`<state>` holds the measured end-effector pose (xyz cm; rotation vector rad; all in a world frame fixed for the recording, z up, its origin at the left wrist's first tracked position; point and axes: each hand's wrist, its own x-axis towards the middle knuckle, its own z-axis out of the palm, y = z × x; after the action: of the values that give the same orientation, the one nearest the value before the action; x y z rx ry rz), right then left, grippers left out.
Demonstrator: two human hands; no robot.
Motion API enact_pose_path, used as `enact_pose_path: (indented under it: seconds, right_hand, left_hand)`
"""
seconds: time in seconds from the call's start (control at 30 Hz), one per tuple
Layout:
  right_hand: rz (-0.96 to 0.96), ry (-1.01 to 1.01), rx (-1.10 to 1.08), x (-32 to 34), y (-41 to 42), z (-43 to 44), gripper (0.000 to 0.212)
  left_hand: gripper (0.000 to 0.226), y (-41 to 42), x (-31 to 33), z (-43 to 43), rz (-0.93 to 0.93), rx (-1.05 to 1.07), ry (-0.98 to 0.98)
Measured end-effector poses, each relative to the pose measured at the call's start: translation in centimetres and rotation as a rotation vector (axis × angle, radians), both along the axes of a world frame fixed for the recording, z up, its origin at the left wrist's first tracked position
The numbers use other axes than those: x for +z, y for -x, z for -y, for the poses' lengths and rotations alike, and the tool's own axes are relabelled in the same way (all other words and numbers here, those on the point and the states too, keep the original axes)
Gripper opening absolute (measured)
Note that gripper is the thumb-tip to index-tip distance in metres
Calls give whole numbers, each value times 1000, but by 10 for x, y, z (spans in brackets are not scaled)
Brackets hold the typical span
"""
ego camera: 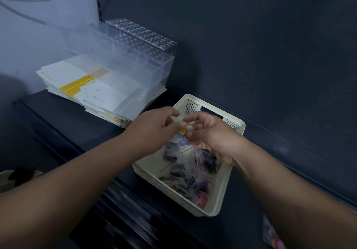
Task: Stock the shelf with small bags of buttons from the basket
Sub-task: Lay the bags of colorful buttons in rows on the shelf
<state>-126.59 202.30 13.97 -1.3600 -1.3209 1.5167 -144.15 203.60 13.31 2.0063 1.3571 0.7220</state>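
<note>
Both our hands, left hand and right hand, pinch one clear bag of buttons, yellow and blue inside, above the cream basket holding more bags.

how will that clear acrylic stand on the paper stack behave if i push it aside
The acrylic stand looks stiff and box-like, so it should probably slide as one piece rather than flex. It sits on a loose paper stack, so the sheets may shift with it. It is tall at the back, so a high push might tip it.
</note>
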Motion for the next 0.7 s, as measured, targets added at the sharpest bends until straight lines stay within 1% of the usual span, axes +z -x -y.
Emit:
enact_pose_path:
  seconds: [0.1,0.13,0.23,0.27,0.37,0.43,0.5,0.57,0.63,0.7]
  right_hand:
    - [-45,-8,17,2,2,5,38]
    - [-16,-7,14,2,2,7,39]
    - [188,-23,8,1,0,16,36]
    - [234,-18,56,1,0,20,32]
    - [329,41,331,2,1,35,21]
    - [519,-15,479,3,2,39,27]
    - [744,-75,576,2,5,40,37]
    - [899,-127,647,-2,12,42,40]
    - [939,-182,650,-10,17,41,29]
    - [941,-234,588,-14,19,38,14]
  left_hand:
    - [29,-4,-1,1,3,-12,5]
    - [24,-4,-1,1,16,-6,3]
    - [15,-2,1,0,76,39,22]
    - [13,0,1,-1,81,55,25]
    - [9,6,3,-3,110,59,73]
    - [9,8,4,-2,127,44,109]
    - [10,9,2,0,117,46,115]
    - [10,10,2,1,120,50,115]
    - [9,10,2,2,126,53,119]
    - [8,10,3,3,139,57,130]
